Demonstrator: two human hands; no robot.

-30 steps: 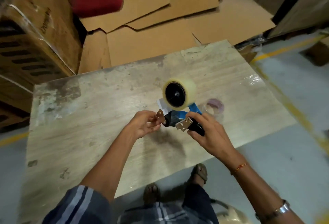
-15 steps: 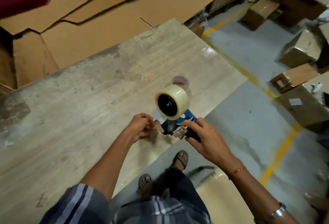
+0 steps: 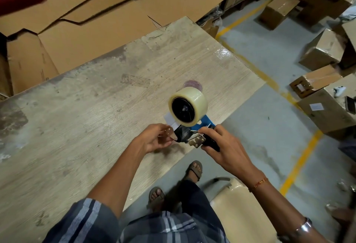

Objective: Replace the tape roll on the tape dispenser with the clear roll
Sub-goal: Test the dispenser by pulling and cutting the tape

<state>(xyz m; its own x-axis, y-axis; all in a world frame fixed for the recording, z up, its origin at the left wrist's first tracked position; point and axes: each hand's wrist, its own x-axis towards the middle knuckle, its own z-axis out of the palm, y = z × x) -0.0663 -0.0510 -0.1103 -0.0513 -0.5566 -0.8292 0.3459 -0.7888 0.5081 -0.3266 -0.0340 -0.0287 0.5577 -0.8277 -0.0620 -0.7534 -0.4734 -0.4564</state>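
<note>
Over the near right edge of the table [image 3: 81, 119] we hold the tape dispenser [image 3: 189, 132], clear roll [image 3: 189, 105] already seated on its hub. Our right hand [image 3: 225, 150] is clamped on the handle; our left hand [image 3: 154, 139] pinches the front flap. The roll looks light but slick, so we'd judge the stiff frame safest to hold.

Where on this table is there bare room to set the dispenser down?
The table is bare across its whole left and middle, from the cardboard sheets to the near edge. It is crowded only near the right corner: the spent core, tape dispenser with clear roll, left hand, right hand.
</note>
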